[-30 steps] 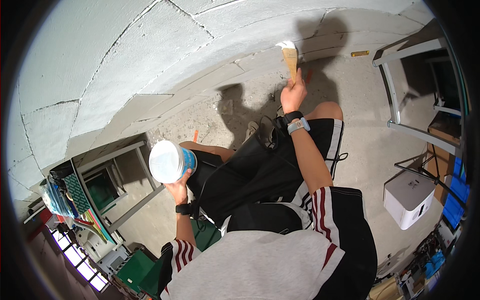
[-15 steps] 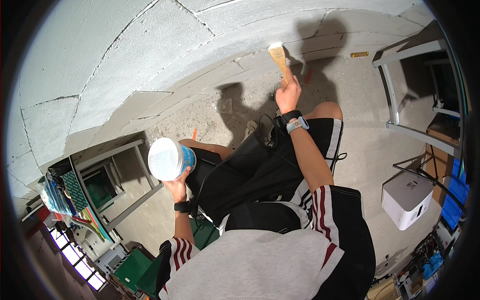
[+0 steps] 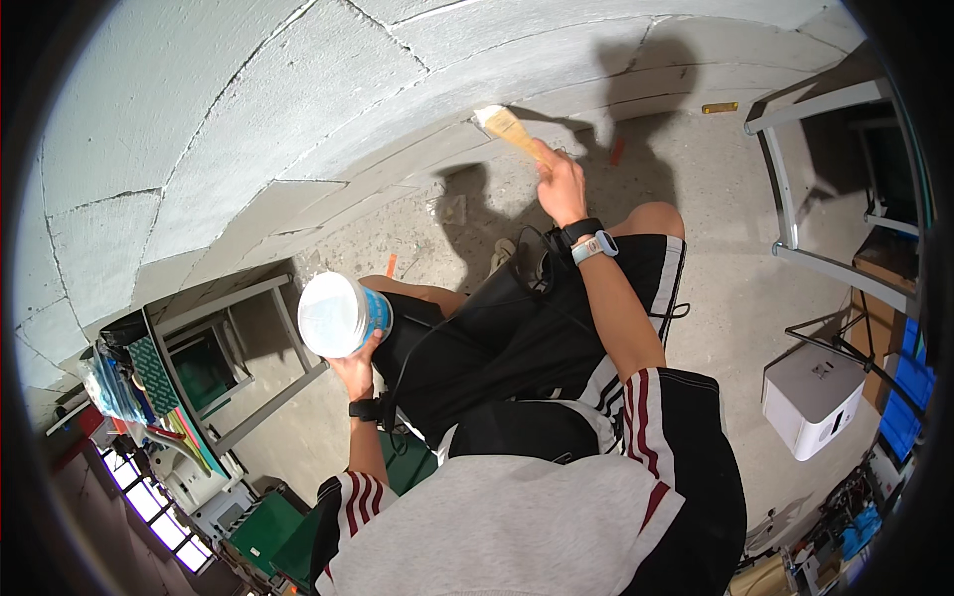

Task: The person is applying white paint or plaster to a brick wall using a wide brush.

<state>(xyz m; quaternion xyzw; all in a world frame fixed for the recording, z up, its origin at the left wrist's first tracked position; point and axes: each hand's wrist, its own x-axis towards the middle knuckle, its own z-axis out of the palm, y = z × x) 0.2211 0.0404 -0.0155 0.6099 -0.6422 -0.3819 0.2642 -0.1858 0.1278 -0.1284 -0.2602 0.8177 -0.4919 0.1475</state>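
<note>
Brush swung left, near wall's lower edge, floor stretching right

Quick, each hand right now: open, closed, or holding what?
Left hand: closed around a white tub with blue on its side.
Right hand: closed, holding a wooden brush by its handle.

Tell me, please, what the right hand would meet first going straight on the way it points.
Most likely the block wall: the brush in the right hand points at its lower part, though whether they already touch is unclear.
</note>
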